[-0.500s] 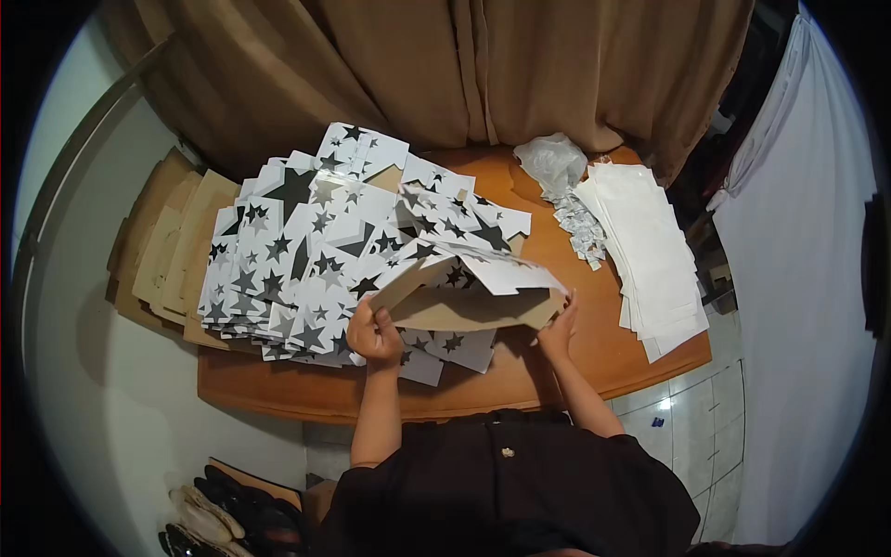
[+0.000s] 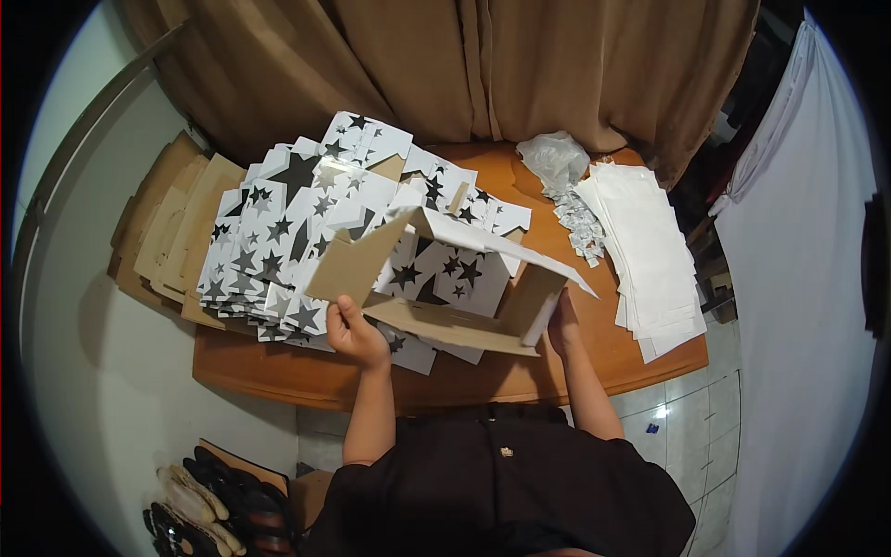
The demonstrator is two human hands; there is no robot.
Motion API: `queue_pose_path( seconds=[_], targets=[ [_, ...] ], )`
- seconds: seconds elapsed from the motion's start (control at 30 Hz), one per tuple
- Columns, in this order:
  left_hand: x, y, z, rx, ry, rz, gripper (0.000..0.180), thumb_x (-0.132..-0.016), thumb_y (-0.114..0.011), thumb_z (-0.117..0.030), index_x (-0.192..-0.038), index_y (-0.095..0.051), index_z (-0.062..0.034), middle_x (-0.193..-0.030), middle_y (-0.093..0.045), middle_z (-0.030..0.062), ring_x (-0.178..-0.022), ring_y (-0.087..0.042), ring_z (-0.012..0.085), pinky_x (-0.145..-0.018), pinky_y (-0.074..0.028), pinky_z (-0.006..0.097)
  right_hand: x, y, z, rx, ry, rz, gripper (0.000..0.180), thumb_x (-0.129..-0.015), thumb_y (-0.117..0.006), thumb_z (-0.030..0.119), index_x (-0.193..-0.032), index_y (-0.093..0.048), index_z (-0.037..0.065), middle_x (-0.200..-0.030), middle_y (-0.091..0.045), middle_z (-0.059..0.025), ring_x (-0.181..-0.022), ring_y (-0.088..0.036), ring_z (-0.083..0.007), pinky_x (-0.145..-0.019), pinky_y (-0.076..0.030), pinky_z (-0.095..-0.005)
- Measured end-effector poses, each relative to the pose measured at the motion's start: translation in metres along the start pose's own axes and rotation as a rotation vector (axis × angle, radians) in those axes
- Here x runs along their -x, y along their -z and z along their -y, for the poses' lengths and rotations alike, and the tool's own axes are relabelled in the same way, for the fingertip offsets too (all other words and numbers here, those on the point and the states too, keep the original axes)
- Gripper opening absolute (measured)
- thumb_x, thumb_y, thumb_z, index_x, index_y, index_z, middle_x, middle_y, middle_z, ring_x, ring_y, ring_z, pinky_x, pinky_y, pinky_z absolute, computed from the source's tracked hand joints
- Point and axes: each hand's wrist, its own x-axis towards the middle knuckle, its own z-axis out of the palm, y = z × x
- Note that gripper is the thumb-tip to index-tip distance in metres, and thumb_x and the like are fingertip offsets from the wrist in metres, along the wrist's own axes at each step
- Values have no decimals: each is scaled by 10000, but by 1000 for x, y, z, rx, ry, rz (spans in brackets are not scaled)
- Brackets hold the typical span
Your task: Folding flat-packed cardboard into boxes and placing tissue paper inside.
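Note:
Between my hands is a partly folded cardboard box, plain brown inside, its walls standing up around an open middle. Through that opening, star-printed cardboard beneath is visible. My left hand grips the left end of the box, thumb on the brown side flap. At the right end my right hand holds the wall from outside, its fingers partly hidden behind the cardboard. Under and beyond the box lies a large pile of flat white cardboard sheets printed with black and grey stars.
Brown cardboard sheets lean at the table's left. On the right of the wooden table lie a stack of white paper sheets, a clear plastic bag and small silvery packets. Shoes sit low at the left.
The box has opened out, its side walls now raised and its middle showing through. My left hand has shifted slightly left, and my right hand has moved around the right wall.

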Motion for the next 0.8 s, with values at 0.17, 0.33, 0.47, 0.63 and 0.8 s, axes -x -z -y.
queue_pose_path(
  seconds=[0.17,0.33,0.47,0.63,0.8],
  targets=[
    [21,5,16,85,20,102,274,-974,-462,-214,-870,-567,17,-838,-581,35,-766,-507,97,-698,-415,246,7,1,19,-348,-103,-13,627,-920,-410,523,-1330,-397,49,-1305,-474,-104,-1199,-442,-246,-1017,-335,-368],
    [39,8,25,256,98,287,304,-961,-493,-224,-1138,-498,23,-1075,-569,82,-962,-541,136,-863,-416,263,14,22,39,-246,-165,-22,597,-919,-441,489,-1330,-402,57,-1266,-503,-76,-1066,-537,-197,-900,-440,-335],
    [52,3,26,196,183,288,336,-943,-527,-285,-1115,-504,2,-1064,-557,57,-957,-509,127,-872,-385,276,8,37,40,-174,-184,-1,606,-892,-472,516,-1340,-383,118,-1102,-568,-39,-957,-569,-154,-814,-481,-307],
    [45,8,31,352,208,464,436,-963,-434,-354,-1202,-457,10,-1175,-508,102,-1051,-506,174,-935,-372,305,6,51,44,-297,-286,45,503,-861,-541,434,-1180,-520,46,-1038,-632,-156,-875,-643,-242,-777,-538,-344],
    [21,-2,36,424,638,607,550,-967,-332,-446,-1221,-463,24,-1230,-473,133,-1111,-486,218,-938,-373,332,9,53,52,-326,-284,-70,505,-806,-619,344,-1180,-497,26,-1013,-616,-114,-912,-610,-228,-802,-512,-350]
  ],
)
